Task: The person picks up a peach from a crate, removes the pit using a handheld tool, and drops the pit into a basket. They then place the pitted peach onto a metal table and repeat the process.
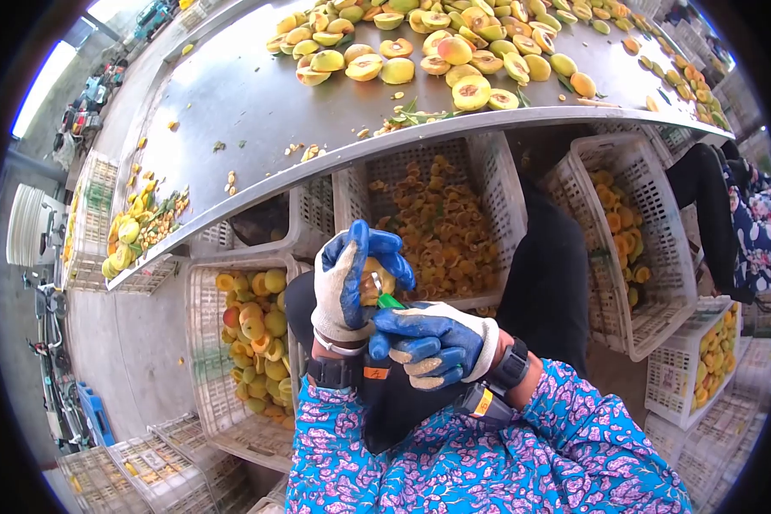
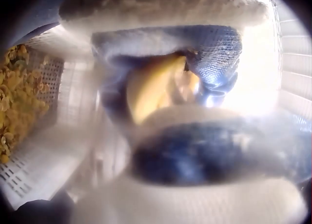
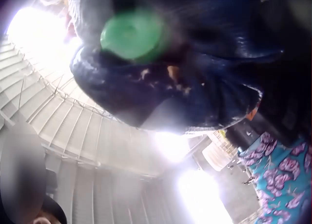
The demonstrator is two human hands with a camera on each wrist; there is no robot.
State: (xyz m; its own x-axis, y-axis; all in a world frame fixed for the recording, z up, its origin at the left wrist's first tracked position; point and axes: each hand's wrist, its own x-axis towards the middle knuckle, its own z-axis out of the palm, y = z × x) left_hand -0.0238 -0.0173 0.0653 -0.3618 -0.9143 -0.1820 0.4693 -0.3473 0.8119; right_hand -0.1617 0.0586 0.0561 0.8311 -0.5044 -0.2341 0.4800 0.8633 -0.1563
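Observation:
My left hand point(image 1: 341, 278), in a blue-coated work glove, grips a yellow peach point(image 1: 370, 287) with its fingers curled over the far side. In the left wrist view the cut flesh of the peach point(image 2: 153, 90) shows between the gloved fingers. My right hand point(image 1: 437, 341), gloved the same way, holds a small tool with a green handle point(image 1: 390, 301) and a shiny metal end against the peach. The round butt of the green handle point(image 3: 129, 35) pokes out of the right fist in the right wrist view. The tool's working end is partly hidden by the fruit.
A metal table point(image 1: 257, 107) ahead bears many halved peaches point(image 1: 471, 90). Under its edge stands a crate point(image 1: 510, 193) of pits and scraps. Crates of peaches stand left point(image 1: 210, 343) and right point(image 1: 660, 291). Another person's leg point(image 1: 702, 206) is at the right.

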